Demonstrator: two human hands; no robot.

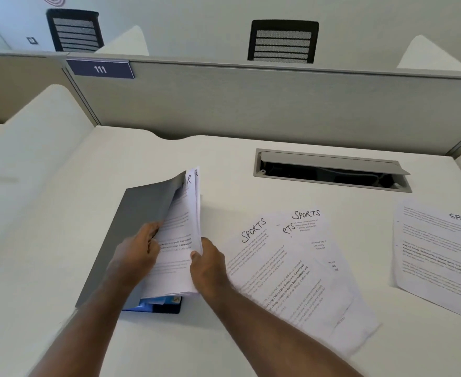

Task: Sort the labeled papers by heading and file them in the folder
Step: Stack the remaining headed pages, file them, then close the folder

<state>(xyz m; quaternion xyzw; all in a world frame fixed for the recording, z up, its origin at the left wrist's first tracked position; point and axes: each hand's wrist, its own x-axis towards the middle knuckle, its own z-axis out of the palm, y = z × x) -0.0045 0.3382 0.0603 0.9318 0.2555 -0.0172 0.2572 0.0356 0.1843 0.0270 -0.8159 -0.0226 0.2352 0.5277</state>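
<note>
A grey folder (139, 210) lies open on the white desk, its cover raised at a slant. A stack of white papers (181, 229) stands inside it; only an "R" shows at their top corner. My left hand (135, 251) grips the cover's edge and the stack's left side. My right hand (209, 263) holds the stack's right edge. To the right, three overlapping sheets headed "SPORTS" (283, 265) lie fanned on the desk. One more "SPORTS" sheet (438, 257) lies apart at the far right.
A blue pocket with small items (158, 304) shows at the folder's bottom edge. An open cable tray (332, 171) is set into the desk behind the sheets. Grey partition panels (251, 102) close off the back, a white divider (33, 148) the left.
</note>
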